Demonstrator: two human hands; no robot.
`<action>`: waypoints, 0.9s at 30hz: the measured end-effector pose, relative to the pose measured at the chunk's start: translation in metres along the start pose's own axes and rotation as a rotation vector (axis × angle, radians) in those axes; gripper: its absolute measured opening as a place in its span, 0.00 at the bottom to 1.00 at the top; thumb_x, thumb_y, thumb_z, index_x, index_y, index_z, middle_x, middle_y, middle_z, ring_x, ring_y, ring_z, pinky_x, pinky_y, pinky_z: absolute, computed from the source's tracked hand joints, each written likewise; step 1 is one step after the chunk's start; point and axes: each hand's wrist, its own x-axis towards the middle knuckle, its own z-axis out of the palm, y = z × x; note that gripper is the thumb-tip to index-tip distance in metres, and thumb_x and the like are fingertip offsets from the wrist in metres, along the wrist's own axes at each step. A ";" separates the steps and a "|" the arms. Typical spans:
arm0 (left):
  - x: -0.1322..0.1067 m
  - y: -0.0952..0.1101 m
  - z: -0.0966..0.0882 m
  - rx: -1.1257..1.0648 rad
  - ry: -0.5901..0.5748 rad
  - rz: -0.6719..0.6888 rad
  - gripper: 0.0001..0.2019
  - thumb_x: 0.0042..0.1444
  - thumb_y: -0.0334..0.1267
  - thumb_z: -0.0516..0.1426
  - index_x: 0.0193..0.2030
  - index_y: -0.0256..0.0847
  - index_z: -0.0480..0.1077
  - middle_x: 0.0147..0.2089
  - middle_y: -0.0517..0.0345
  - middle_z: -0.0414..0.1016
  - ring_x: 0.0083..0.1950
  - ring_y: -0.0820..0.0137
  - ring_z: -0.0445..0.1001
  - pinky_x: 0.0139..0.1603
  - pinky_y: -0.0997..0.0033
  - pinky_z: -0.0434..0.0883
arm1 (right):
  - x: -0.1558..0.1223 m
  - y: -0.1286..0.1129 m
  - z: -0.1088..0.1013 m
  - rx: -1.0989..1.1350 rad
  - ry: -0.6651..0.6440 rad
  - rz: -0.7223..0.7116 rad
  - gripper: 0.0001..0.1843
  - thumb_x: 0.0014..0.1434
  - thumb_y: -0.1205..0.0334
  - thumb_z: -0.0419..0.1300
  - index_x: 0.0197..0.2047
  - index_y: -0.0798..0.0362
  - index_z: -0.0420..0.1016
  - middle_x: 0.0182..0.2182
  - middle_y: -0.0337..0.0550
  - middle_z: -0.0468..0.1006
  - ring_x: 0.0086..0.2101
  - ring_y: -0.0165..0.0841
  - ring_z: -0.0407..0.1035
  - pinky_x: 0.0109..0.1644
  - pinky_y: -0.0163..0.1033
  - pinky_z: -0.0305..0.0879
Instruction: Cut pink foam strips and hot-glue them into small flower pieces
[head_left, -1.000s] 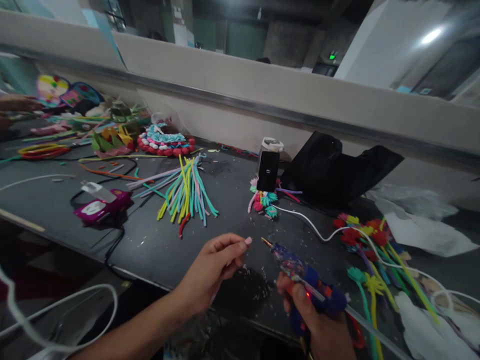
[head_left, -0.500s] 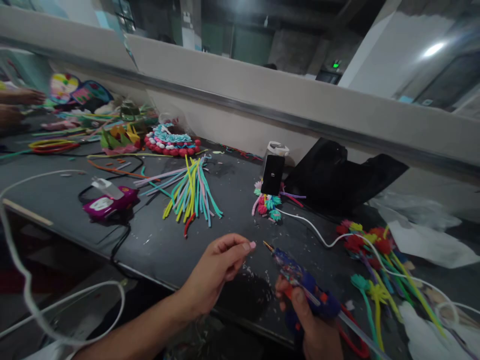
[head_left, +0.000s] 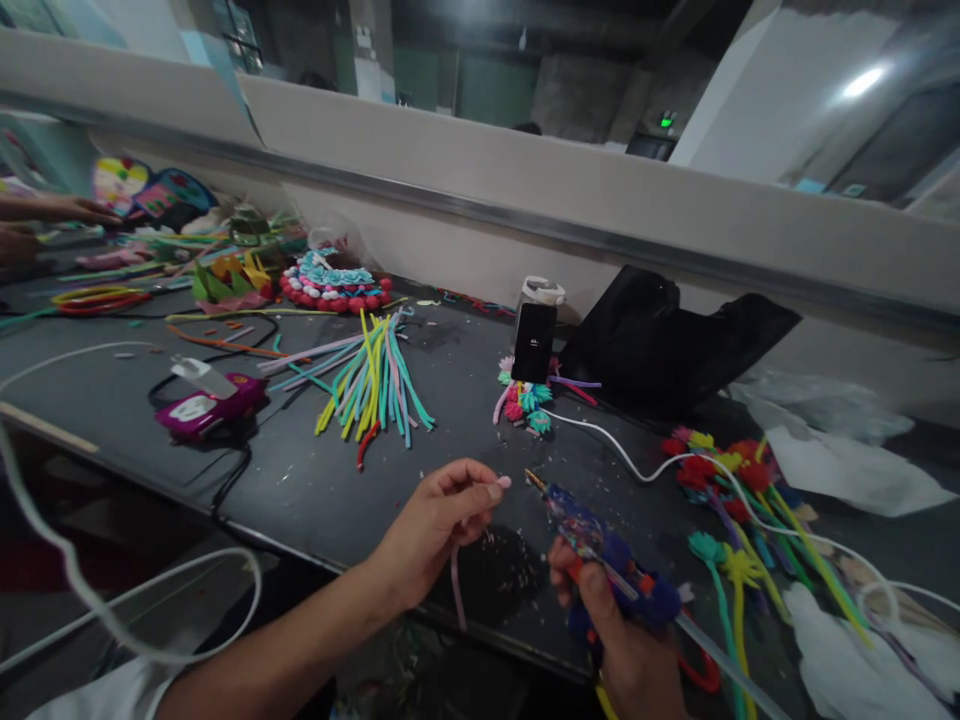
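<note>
Pinched between the thumb and finger of my left hand [head_left: 446, 515] is a pale pink pipe cleaner [head_left: 457, 590]; its tip pokes out towards the right and its other end hangs below the hand. My right hand [head_left: 619, 625] is wrapped round a dark blue hot glue gun [head_left: 600, 545] with an orange trigger and a clear glue stick at its rear. The gun's brass nozzle points up and left, a short gap from the pink tip. Beyond my left hand lies a bundle of yellow, teal and pink pipe cleaners [head_left: 375, 385].
A phone [head_left: 533, 342] stands upright among small pipe-cleaner flowers. A purple power strip [head_left: 214, 405] sits at left, and more flowers [head_left: 724, 470] at right, crossed by a white cable [head_left: 600, 430]. A black bag [head_left: 667, 340] leans at the back. A co-worker's hands [head_left: 67, 210] show far left.
The pipe cleaner's hanging end now shows below my left hand. Both hands keep nearly the same places, while the whole view has shifted slightly.
</note>
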 end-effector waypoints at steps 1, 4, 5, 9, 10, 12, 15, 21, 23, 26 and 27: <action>0.000 0.000 0.000 -0.009 0.003 0.004 0.10 0.48 0.38 0.66 0.33 0.38 0.71 0.23 0.67 0.62 0.21 0.82 0.52 0.22 0.77 0.45 | 0.000 -0.001 0.000 -0.002 -0.003 -0.017 0.22 0.55 0.41 0.59 0.32 0.52 0.80 0.26 0.44 0.80 0.28 0.35 0.74 0.33 0.36 0.71; 0.001 -0.001 0.000 -0.020 0.011 0.004 0.09 0.48 0.37 0.65 0.33 0.37 0.71 0.23 0.68 0.61 0.21 0.82 0.51 0.22 0.77 0.45 | -0.002 -0.002 0.000 -0.023 0.021 -0.045 0.22 0.54 0.40 0.60 0.31 0.51 0.80 0.28 0.45 0.81 0.30 0.37 0.75 0.35 0.36 0.73; 0.001 -0.001 0.000 -0.016 0.015 0.003 0.09 0.48 0.37 0.65 0.33 0.37 0.71 0.23 0.67 0.61 0.22 0.82 0.51 0.22 0.77 0.45 | -0.003 -0.001 0.000 -0.033 0.040 -0.040 0.21 0.53 0.40 0.61 0.31 0.51 0.81 0.29 0.45 0.82 0.30 0.37 0.76 0.36 0.36 0.73; 0.000 -0.001 0.002 0.011 0.041 0.017 0.07 0.49 0.35 0.64 0.34 0.37 0.71 0.25 0.66 0.62 0.22 0.82 0.53 0.23 0.78 0.47 | -0.006 0.006 0.002 -0.051 0.066 -0.031 0.21 0.51 0.41 0.64 0.31 0.52 0.80 0.28 0.45 0.82 0.31 0.38 0.76 0.39 0.39 0.74; 0.000 -0.001 0.002 0.014 0.046 0.022 0.07 0.50 0.35 0.64 0.34 0.37 0.71 0.25 0.66 0.63 0.22 0.82 0.53 0.23 0.78 0.48 | -0.006 0.008 0.003 -0.049 0.063 -0.041 0.21 0.50 0.41 0.64 0.31 0.52 0.80 0.28 0.44 0.81 0.30 0.38 0.76 0.39 0.39 0.73; -0.001 0.000 0.003 0.013 0.049 0.029 0.07 0.51 0.36 0.63 0.34 0.37 0.71 0.25 0.66 0.63 0.22 0.82 0.52 0.23 0.78 0.48 | -0.006 0.015 0.003 -0.047 0.064 -0.058 0.21 0.49 0.41 0.65 0.30 0.52 0.79 0.27 0.45 0.81 0.30 0.38 0.75 0.39 0.41 0.73; -0.003 0.001 0.004 0.010 0.037 0.032 0.08 0.51 0.38 0.64 0.34 0.36 0.71 0.26 0.65 0.64 0.23 0.82 0.53 0.24 0.78 0.49 | -0.008 0.023 0.002 -0.085 0.096 -0.044 0.21 0.47 0.42 0.67 0.31 0.53 0.79 0.28 0.46 0.81 0.30 0.39 0.75 0.37 0.41 0.73; -0.005 0.000 0.004 0.032 0.033 0.032 0.10 0.51 0.40 0.64 0.34 0.37 0.71 0.28 0.64 0.66 0.24 0.82 0.55 0.24 0.79 0.51 | -0.004 0.022 0.002 -0.120 0.032 -0.106 0.18 0.47 0.43 0.67 0.28 0.50 0.78 0.25 0.43 0.80 0.28 0.38 0.74 0.33 0.38 0.71; -0.004 0.000 0.004 0.036 0.027 0.031 0.11 0.50 0.42 0.64 0.34 0.37 0.71 0.27 0.64 0.66 0.23 0.82 0.54 0.23 0.78 0.51 | -0.001 0.018 0.002 -0.101 0.004 -0.122 0.18 0.48 0.43 0.66 0.27 0.50 0.77 0.23 0.41 0.78 0.25 0.36 0.73 0.31 0.38 0.71; -0.005 -0.001 0.003 0.052 0.018 0.014 0.12 0.50 0.44 0.64 0.32 0.37 0.70 0.25 0.65 0.64 0.21 0.82 0.54 0.21 0.78 0.48 | 0.003 0.015 0.000 -0.087 -0.044 -0.134 0.18 0.48 0.42 0.65 0.25 0.49 0.77 0.22 0.40 0.78 0.24 0.36 0.72 0.31 0.38 0.70; -0.005 -0.001 0.003 0.061 0.021 0.003 0.12 0.50 0.44 0.64 0.32 0.38 0.70 0.24 0.66 0.64 0.20 0.82 0.54 0.20 0.78 0.48 | 0.003 0.015 0.000 -0.091 -0.058 -0.134 0.19 0.47 0.41 0.66 0.25 0.49 0.76 0.21 0.40 0.78 0.24 0.36 0.71 0.30 0.38 0.70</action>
